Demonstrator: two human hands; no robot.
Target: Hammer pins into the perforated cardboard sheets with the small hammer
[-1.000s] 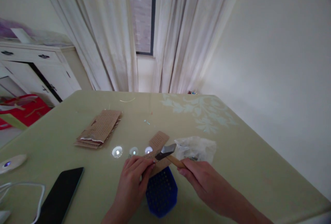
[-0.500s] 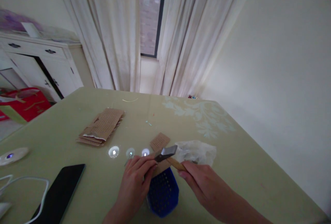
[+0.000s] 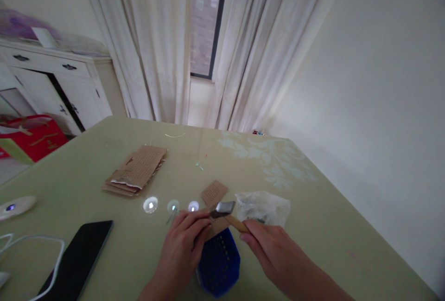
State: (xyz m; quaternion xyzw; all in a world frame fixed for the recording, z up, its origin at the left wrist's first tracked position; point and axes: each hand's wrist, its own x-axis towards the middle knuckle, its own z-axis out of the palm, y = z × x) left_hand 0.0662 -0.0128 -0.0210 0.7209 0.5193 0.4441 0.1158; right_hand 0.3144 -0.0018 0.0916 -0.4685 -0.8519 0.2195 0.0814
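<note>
My right hand (image 3: 269, 243) grips the wooden handle of a small hammer (image 3: 224, 208) with a grey metal head. The head is low over a piece of brown cardboard (image 3: 219, 225), close to the fingertips of my left hand (image 3: 182, 240). That hand is closed at the cardboard's left side, with thumb and fingers together. Whether a nail is between them is hidden. Beneath the cardboard stands a blue perforated plastic basket (image 3: 219, 264). Just beyond lies another small cardboard piece (image 3: 214, 192).
A crumpled clear plastic bag (image 3: 263, 206) lies right of the hammer. Thin nail-like pieces (image 3: 171, 216) rest left of my left hand. Farther left are stacked cardboard sheets (image 3: 137, 169), a black phone-like slab (image 3: 78, 260), a white cable (image 3: 61, 250) and a white oval device (image 3: 16, 207).
The hammer head has come down slightly toward the cardboard, and my right hand has dropped a little with it. My left hand keeps its place. The camera view has shifted slightly.
</note>
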